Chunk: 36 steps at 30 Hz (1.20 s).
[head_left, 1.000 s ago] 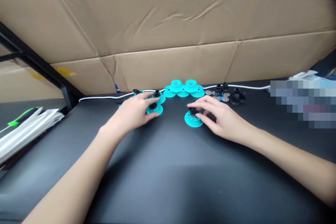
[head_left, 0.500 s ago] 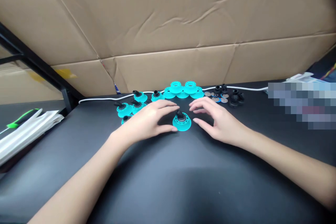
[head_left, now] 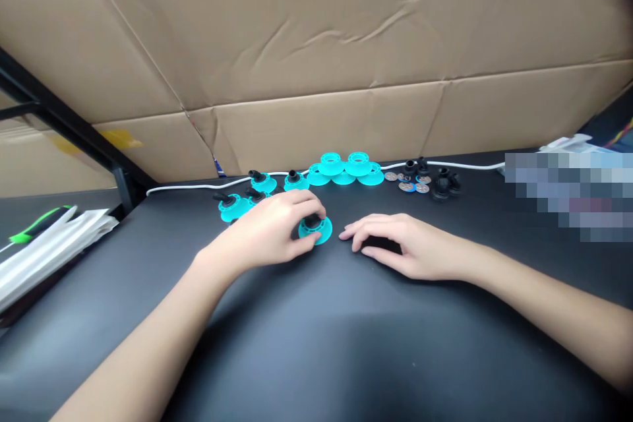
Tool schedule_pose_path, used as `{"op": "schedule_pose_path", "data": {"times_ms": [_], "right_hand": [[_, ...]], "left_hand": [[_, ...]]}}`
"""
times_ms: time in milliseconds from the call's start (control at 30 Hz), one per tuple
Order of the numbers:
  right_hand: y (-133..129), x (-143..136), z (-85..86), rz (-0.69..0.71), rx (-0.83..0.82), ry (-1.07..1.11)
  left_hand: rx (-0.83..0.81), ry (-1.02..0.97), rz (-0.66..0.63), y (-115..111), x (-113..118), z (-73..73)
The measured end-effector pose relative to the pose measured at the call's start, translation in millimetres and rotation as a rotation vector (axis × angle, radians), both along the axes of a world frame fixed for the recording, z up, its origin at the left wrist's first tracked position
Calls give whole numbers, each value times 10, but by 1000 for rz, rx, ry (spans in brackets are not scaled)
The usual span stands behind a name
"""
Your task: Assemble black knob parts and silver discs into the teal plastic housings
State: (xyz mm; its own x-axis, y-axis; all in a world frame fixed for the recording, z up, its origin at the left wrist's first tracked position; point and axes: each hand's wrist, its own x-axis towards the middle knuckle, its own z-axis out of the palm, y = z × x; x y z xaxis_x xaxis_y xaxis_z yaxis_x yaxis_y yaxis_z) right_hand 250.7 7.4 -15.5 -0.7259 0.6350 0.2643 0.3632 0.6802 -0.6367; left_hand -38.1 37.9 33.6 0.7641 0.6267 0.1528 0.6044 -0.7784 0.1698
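My left hand (head_left: 281,227) grips a flared turquoise plastic cup with a black fitting (head_left: 324,229) in its top, thumb at the near side and fingers over the fitting. The cup stands upright, wide end down, on the dark table (head_left: 316,356). To its right, my right hand (head_left: 400,244) rests low over the table, fingers loosely curved and apart, with nothing in it. Behind my left hand are several like cups with black fittings (head_left: 232,210), partly hidden by the hand. Plain turquoise cups (head_left: 342,175) form a small stack at the back.
Round silvery discs (head_left: 408,187) and loose black fittings (head_left: 445,183) lie at the back right. A white cable (head_left: 198,187) runs along the cardboard wall (head_left: 316,119). At left are a green-and-black handled tool (head_left: 42,224), white packets (head_left: 64,250) and a black metal frame (head_left: 84,125).
My left hand has closed on the cup, and the cup has shifted left. My right hand has moved slightly nearer and lower, away from the cup.
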Motion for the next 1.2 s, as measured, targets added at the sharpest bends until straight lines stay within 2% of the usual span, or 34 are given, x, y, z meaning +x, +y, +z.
{"op": "schedule_pose_path", "data": {"times_ms": [133,333,800,933,1067,1200], "right_hand": [[18,13,-11,6,10,-4],[39,24,-21,25,16,-1],[30,14,-10,17,41,-22],[34,6,-35,-3,65,-26],[63,3,-80,-71,124,-33],[113,13,-128,-147,182,-26]], "left_hand": [[21,76,45,-19,-12,35],[-51,156,3,10,-21,17],[-36,228,25,67,-55,-34],[-6,181,-5,50,-18,-41],[25,89,-59,5,38,-112],[94,57,-24,-37,98,-240]]}}
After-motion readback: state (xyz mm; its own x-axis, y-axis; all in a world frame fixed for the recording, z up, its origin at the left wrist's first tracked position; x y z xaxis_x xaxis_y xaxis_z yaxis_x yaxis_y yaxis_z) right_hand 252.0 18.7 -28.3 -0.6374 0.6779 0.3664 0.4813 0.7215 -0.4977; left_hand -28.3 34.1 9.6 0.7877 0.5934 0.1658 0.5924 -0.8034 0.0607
